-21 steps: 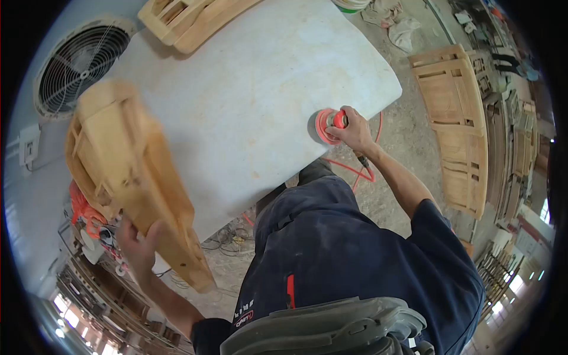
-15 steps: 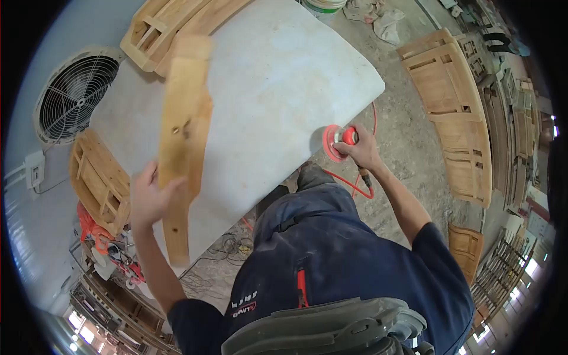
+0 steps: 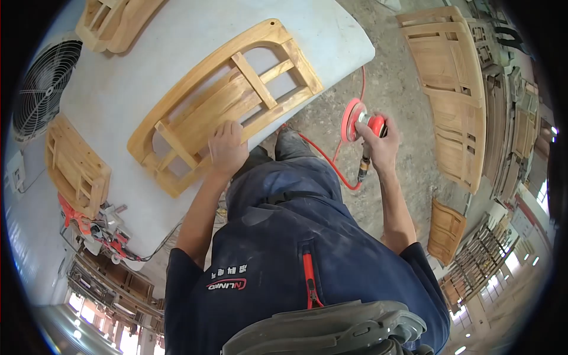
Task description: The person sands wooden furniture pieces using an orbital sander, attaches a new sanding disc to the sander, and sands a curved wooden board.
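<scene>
A curved wooden frame [image 3: 219, 106] with inner slats lies flat on the white tabletop [image 3: 118, 89], along the edge nearest me. My left hand [image 3: 228, 148] is closed over the near rail of this frame, at about its middle. Off the table's edge to the right, my right hand [image 3: 381, 142] grips a round sander [image 3: 361, 121] by its red top. The sander's pink disc is turned on its side and faces left, touching nothing. A red hose [image 3: 331, 168] runs from below the sander back toward the table's edge.
More wooden frames rest at the table's top left [image 3: 118, 23] and far left [image 3: 77, 165]. A round fan [image 3: 47, 86] is in the left wall. Red tools and cables [image 3: 109, 236] lie at lower left. Large wooden panels [image 3: 452, 100] and a smaller one [image 3: 447, 231] stand on the right.
The wooden frame, earlier raised on edge in my left hand, now lies flat on the table, further right. My right hand has lifted the sander away from the tabletop and tilted it.
</scene>
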Demonstrator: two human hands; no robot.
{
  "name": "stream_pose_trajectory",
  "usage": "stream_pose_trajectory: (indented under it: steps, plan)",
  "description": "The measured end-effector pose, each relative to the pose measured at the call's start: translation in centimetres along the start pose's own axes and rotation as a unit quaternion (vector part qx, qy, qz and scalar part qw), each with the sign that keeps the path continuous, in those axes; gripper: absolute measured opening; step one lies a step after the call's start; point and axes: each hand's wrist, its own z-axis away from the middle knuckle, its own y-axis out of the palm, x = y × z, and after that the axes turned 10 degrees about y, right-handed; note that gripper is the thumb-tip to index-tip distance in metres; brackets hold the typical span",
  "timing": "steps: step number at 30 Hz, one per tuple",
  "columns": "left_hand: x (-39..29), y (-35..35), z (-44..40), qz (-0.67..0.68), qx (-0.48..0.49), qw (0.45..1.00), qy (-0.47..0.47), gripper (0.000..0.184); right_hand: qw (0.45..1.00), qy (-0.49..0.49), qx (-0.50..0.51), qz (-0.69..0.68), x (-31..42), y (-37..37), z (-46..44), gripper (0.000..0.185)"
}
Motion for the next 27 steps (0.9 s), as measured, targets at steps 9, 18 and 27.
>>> stream_pose_trajectory:
  steps: [9, 18, 27]
  plan:
    - [-8.7, -1.8, -4.3, 0.245, -0.107, 0.962, -0.059, 0.034, 0.986, -0.144, -0.057, -0.063, 6.7, 6.1, -2.1, 0.063]
    - [-13.3, -3.0, -10.8, 0.662, -0.124, 0.719, -0.172, 0.029, 0.966, -0.189, -0.095, -0.148, 11.4, 12.3, 2.0, 0.076]
    - [-15.2, -3.6, -6.7, 0.631, -0.111, 0.754, -0.143, 0.026, 0.959, -0.125, -0.081, -0.241, 8.8, 11.5, 5.0, 0.061]
